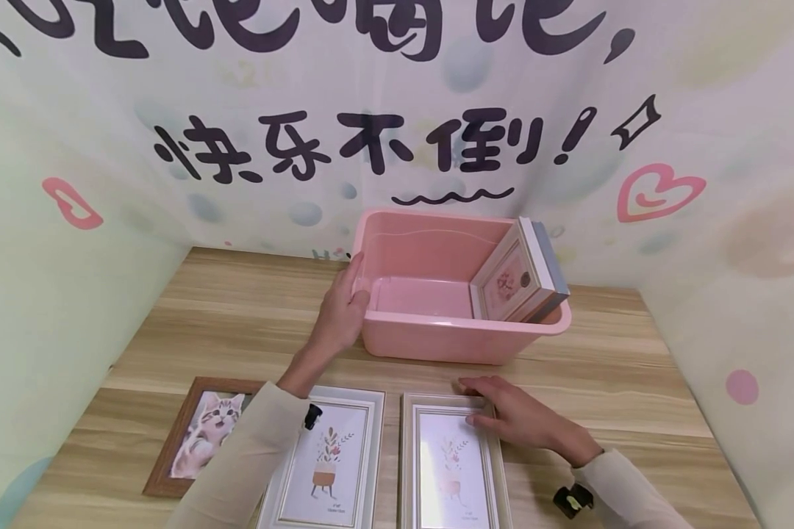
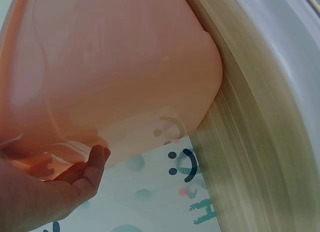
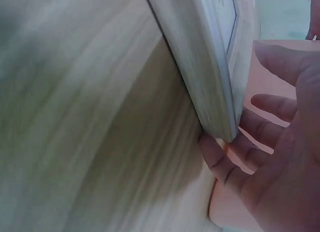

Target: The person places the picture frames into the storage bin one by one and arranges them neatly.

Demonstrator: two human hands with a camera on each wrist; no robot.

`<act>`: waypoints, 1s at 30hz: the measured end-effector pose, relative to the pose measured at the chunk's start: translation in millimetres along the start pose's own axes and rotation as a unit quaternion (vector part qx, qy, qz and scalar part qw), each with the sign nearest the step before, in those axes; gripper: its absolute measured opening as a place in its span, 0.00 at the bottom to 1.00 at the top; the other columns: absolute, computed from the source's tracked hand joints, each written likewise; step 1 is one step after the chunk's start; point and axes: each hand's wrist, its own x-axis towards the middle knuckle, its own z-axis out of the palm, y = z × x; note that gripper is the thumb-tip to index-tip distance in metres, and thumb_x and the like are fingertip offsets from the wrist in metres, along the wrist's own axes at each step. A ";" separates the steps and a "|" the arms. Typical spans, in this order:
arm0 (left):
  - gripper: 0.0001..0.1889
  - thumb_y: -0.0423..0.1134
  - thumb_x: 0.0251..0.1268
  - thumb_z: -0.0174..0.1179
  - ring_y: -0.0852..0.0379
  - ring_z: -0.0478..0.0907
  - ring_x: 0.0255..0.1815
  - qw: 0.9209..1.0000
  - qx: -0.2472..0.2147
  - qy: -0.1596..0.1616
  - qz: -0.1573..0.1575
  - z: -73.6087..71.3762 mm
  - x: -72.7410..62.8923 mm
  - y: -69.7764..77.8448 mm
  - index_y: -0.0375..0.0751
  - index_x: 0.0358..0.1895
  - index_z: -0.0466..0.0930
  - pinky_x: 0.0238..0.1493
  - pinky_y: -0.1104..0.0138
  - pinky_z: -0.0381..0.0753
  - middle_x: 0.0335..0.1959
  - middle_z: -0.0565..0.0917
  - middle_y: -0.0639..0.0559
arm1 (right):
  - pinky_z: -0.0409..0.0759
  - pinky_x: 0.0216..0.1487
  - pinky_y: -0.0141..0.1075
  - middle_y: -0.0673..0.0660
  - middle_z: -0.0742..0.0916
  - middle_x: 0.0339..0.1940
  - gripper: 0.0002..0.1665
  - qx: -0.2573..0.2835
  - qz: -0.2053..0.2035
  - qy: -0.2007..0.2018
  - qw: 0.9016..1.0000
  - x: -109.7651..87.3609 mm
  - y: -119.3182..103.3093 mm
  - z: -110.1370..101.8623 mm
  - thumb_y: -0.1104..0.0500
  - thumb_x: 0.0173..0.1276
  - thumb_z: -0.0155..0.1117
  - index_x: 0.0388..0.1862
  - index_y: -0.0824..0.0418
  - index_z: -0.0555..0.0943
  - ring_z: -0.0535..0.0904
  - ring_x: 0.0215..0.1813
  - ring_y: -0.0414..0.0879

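A pink plastic bin (image 1: 437,339) stands at the back of the table. My left hand (image 1: 340,312) holds its left end by the rim, fingers curled over the edge; the left wrist view shows those fingertips (image 2: 97,157) beside the bin wall (image 2: 115,71). Inside the bin, at its right end, lean picture frames (image 1: 512,283), tilted against the wall. My right hand (image 1: 519,415) is at the upper right corner of a cream picture frame (image 1: 446,463) lying flat. In the right wrist view, its loosely spread fingers (image 3: 222,164) meet that frame's corner (image 3: 215,91).
Left of the cream frame lies a white picture frame (image 1: 327,470) with a plant print, partly under my left forearm. Farther left is a brown wooden frame (image 1: 179,433) with a kitten photo. Printed curtains (image 1: 304,176) surround the wood-grain table (image 1: 609,353).
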 end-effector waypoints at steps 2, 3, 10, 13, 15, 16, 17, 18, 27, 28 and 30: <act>0.34 0.33 0.71 0.40 0.43 0.60 0.74 1.000 0.000 0.000 -0.001 0.0 -0.1 0.4 0.46 0.80 0.49 0.72 0.45 0.61 0.76 0.59 0.40 | 0.74 0.64 0.52 0.53 0.83 0.60 0.31 -0.006 -0.008 0.008 1.000 1.3 0.2 2.2 0.51 0.68 0.66 0.67 0.62 0.74 0.75 0.64 0.52; 0.34 0.33 0.71 0.40 0.43 0.60 0.74 1.000 0.000 0.000 -0.002 -0.1 -0.2 0.7 0.46 0.80 0.49 0.72 0.45 0.62 0.76 0.59 0.40 | 0.74 0.63 0.51 0.52 0.83 0.60 0.30 -0.010 -0.012 0.011 1.000 2.2 0.3 3.4 0.51 0.67 0.67 0.65 0.61 0.76 0.76 0.63 0.51; 0.34 0.32 0.71 0.40 0.43 0.60 0.74 1.000 -0.002 -0.002 -0.002 -0.2 -0.7 1.1 0.46 0.80 0.48 0.72 0.45 0.61 0.77 0.58 0.40 | 0.78 0.57 0.43 0.48 0.84 0.48 0.18 -0.048 -0.021 0.031 0.998 7.3 1.1 11.0 0.55 0.65 0.69 0.53 0.56 0.84 0.78 0.53 0.43; 0.34 0.32 0.71 0.40 0.43 0.61 0.74 1.000 -0.004 -0.002 0.000 -0.2 -0.5 1.0 0.46 0.80 0.48 0.72 0.45 0.62 0.77 0.58 0.40 | 0.79 0.55 0.43 0.46 0.83 0.47 0.16 -0.058 -0.019 0.035 0.998 7.4 1.0 11.4 0.54 0.65 0.70 0.51 0.55 0.86 0.78 0.52 0.42; 0.34 0.32 0.71 0.40 0.43 0.61 0.73 1.000 -0.006 -0.003 0.001 -0.3 -0.4 1.1 0.45 0.80 0.48 0.71 0.46 0.62 0.77 0.58 0.40 | 0.79 0.55 0.43 0.46 0.84 0.47 0.16 -0.066 -0.023 0.038 0.997 7.2 0.9 10.9 0.54 0.64 0.70 0.51 0.55 0.86 0.78 0.52 0.42; 0.34 0.32 0.71 0.40 0.43 0.61 0.73 1.000 -0.006 -0.002 0.002 -0.5 -0.6 1.3 0.45 0.80 0.48 0.71 0.46 0.63 0.77 0.58 0.40 | 0.80 0.55 0.43 0.46 0.84 0.47 0.16 -0.069 -0.027 0.041 0.996 7.0 0.6 10.3 0.54 0.64 0.70 0.51 0.55 0.85 0.79 0.52 0.42; 0.34 0.32 0.71 0.40 0.43 0.61 0.73 1.000 -0.007 -0.003 0.002 -0.5 -0.7 1.4 0.45 0.80 0.48 0.71 0.46 0.63 0.77 0.58 0.40 | 0.80 0.54 0.43 0.46 0.84 0.47 0.16 -0.069 -0.031 0.044 0.996 6.9 0.1 9.4 0.54 0.65 0.70 0.51 0.55 0.85 0.79 0.52 0.42; 0.34 0.32 0.71 0.40 0.43 0.61 0.73 1.000 -0.006 -0.003 0.002 -0.5 -0.8 1.6 0.45 0.80 0.48 0.71 0.46 0.63 0.77 0.58 0.40 | 0.80 0.54 0.43 0.46 0.85 0.47 0.16 -0.065 -0.036 0.048 0.996 6.8 -0.3 8.2 0.54 0.64 0.70 0.51 0.54 0.85 0.80 0.51 0.42; 0.34 0.31 0.70 0.41 0.42 0.61 0.73 1.000 -0.002 0.001 0.003 -1.4 -1.5 3.9 0.45 0.80 0.48 0.71 0.44 0.63 0.76 0.59 0.39 | 0.81 0.50 0.36 0.44 0.88 0.45 0.16 0.074 -0.041 0.058 0.995 8.2 -4.8 -8.8 0.59 0.63 0.71 0.50 0.52 0.84 0.81 0.47 0.35; 0.34 0.31 0.70 0.41 0.42 0.61 0.73 1.000 -0.003 0.001 0.002 -1.3 -1.5 3.7 0.45 0.80 0.48 0.71 0.44 0.63 0.76 0.59 0.39 | 0.81 0.51 0.36 0.46 0.88 0.46 0.16 0.084 -0.044 0.059 0.994 8.1 -4.6 -10.0 0.60 0.63 0.71 0.50 0.53 0.84 0.81 0.48 0.36; 0.34 0.31 0.71 0.41 0.42 0.62 0.73 1.000 -0.005 0.000 0.002 -0.8 -1.6 3.2 0.45 0.80 0.48 0.71 0.45 0.64 0.76 0.59 0.39 | 0.81 0.53 0.36 0.49 0.88 0.48 0.17 0.102 -0.050 0.061 0.992 7.8 -5.0 -12.7 0.61 0.63 0.72 0.52 0.56 0.84 0.82 0.51 0.39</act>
